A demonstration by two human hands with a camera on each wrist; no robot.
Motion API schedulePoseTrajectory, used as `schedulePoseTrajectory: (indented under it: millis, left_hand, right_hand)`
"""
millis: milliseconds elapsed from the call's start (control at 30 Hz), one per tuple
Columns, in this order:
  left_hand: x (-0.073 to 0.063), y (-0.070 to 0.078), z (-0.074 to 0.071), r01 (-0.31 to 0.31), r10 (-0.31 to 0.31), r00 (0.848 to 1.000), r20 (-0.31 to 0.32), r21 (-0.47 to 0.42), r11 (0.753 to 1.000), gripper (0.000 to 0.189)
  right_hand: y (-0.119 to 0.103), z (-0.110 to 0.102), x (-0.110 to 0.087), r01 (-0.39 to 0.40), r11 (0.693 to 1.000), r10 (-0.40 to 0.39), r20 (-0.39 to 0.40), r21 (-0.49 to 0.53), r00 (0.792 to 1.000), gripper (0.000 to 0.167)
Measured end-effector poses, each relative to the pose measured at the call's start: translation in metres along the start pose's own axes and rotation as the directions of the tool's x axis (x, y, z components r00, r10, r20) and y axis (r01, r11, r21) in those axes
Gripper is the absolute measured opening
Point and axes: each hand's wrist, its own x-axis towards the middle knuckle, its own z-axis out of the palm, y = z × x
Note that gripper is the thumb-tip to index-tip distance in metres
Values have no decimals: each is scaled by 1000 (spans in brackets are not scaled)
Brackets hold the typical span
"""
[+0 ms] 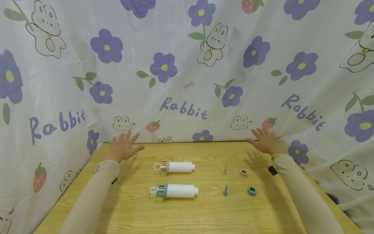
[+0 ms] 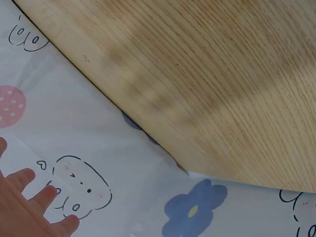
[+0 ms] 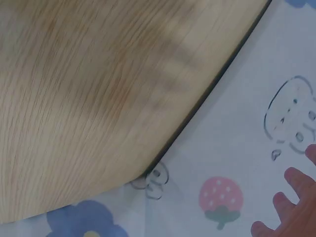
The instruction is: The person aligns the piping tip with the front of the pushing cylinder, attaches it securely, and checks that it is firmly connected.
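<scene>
My left hand (image 1: 124, 148) hovers over the far left corner of the table, fingers spread, holding nothing. At the far right corner my right hand (image 1: 266, 142) is likewise spread and bare. Between them lie two white plunger tubes with loop handles: one with a beige collar (image 1: 180, 167), a nearer one with a teal collar (image 1: 180, 191). To their right stand a small beige spout-like piece (image 1: 225, 170) and a teal one (image 1: 225, 191). Beside these lie a beige ring (image 1: 243, 173) and a teal ring (image 1: 252, 191). Both wrist views show outstretched fingers (image 2: 44, 198) near the table's edge.
The wooden table (image 1: 210, 214) meets a white curtain (image 1: 187, 81) printed with rabbits, flowers and strawberries at its back and sides. Its corner (image 3: 146, 174) and dark edge show in the right wrist view.
</scene>
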Motion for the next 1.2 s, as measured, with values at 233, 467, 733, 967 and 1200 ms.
schedulePoseTrajectory:
  millis: [233, 467, 733, 967, 1200]
  left_hand:
    - [2, 9, 3, -48, 48, 999, -11, 12, 999, 78]
    - [7, 20, 12, -81, 81, 997, -9, 15, 997, 77]
    - [6, 31, 30, -135, 135, 991, -23, 7, 991, 77]
    - [6, 47, 36, -187, 182, 982, -45, -133, 973, 78]
    - [2, 69, 38, -227, 221, 974, -54, -176, 958, 77]
  right_hand:
    - [-17, 8, 1, 80, 997, -80, -22, 22, 997, 74]
    - [-29, 15, 4, 84, 996, -84, -3, 42, 996, 74]
    - [-44, 30, -1, 154, 985, -150, -56, 78, 987, 70]
    - [-63, 32, -9, 172, 966, -159, -77, 192, 984, 68]
    - [-80, 33, -13, 183, 950, -172, -65, 253, 983, 70]
